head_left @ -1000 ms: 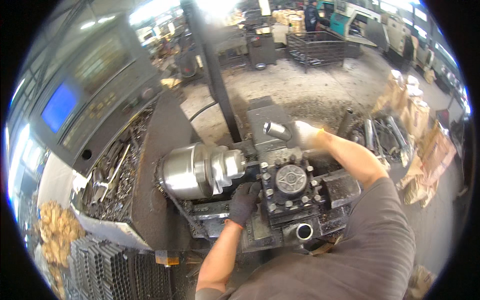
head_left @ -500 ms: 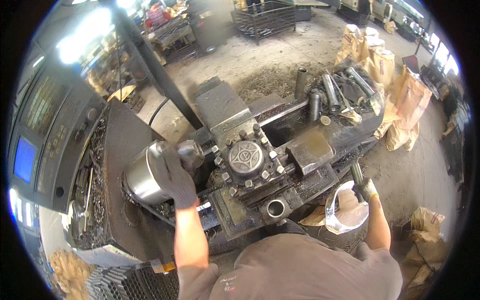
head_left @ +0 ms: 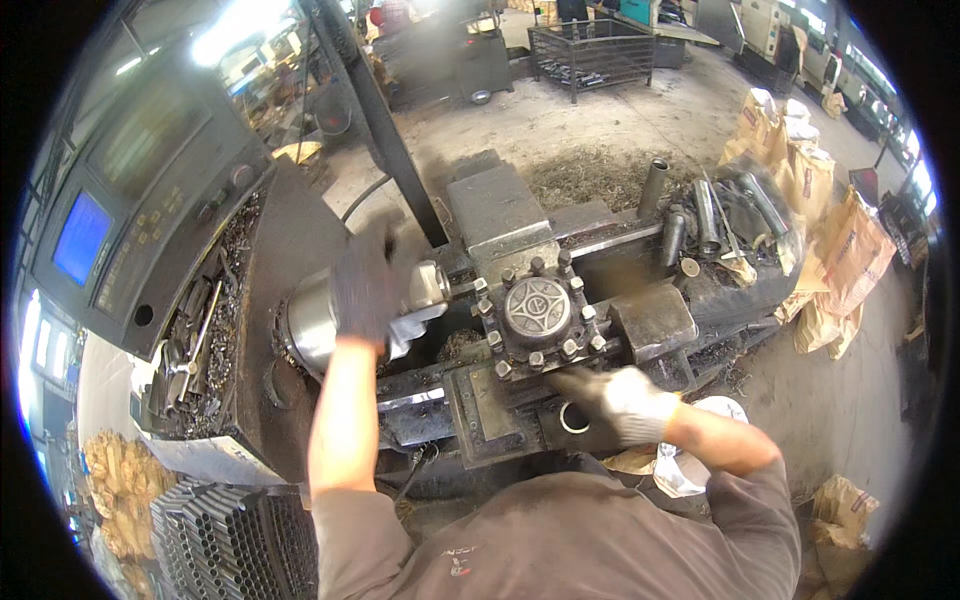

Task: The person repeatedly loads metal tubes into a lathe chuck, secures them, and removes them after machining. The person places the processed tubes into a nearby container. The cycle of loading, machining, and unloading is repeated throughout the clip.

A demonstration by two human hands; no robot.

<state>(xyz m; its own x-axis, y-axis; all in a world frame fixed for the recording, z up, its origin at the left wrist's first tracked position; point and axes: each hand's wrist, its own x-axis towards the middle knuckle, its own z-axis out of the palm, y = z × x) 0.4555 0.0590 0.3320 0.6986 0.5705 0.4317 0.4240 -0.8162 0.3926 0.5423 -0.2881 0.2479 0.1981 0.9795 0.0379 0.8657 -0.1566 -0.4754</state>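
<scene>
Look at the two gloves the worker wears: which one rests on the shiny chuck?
The dark glove on the left hand covers the chuck. The pale glove on the right hand sits lower, by the tool post.

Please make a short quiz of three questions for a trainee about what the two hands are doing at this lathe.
1. True or false: the left hand in the dark glove is on the shiny chuck.
2. Where is the right hand in the light glove? A) on the blue screen B) at the front of the carriage, below the round tool post C) on the paper sacks
3. Fill in: the metal tubes lie on the ____ end of the lathe, as the person sees it.

Key: 1 true; 2 B; 3 right.
</scene>
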